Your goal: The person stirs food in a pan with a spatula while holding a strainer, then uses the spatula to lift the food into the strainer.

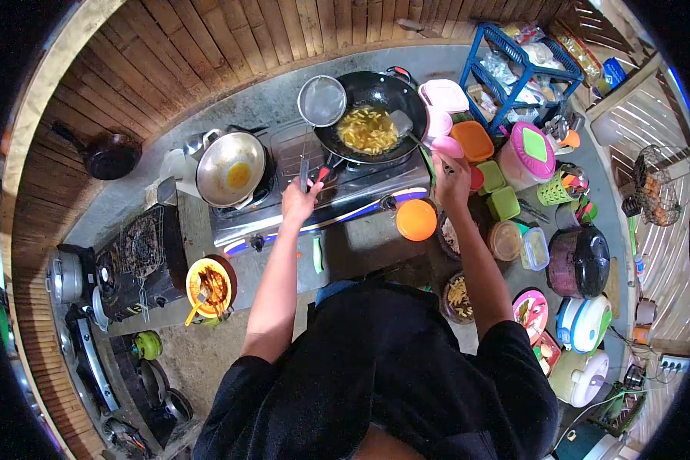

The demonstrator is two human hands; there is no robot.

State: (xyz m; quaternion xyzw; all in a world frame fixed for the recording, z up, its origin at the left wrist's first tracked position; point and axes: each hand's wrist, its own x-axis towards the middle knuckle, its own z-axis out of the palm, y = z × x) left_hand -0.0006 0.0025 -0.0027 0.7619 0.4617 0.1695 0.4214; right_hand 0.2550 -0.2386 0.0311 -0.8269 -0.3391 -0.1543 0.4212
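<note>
A bamboo wall (322, 27) is backing the gas stove (353, 193). Left hand (297, 202) and right hand (451, 182) are gripping, fingers wrapped, mesh strainer (322, 101) and spatula (400, 121) respectively. Pale pieces (366, 132) are frying in the wok (364, 89); removal is seemingly outstanding, the strainer carrying none.

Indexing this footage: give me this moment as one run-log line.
left hand: holds round metal mesh strainer | right hand: holds grey metal spatula, head in round black wok | wok: yellow food pieces in liquid
</note>
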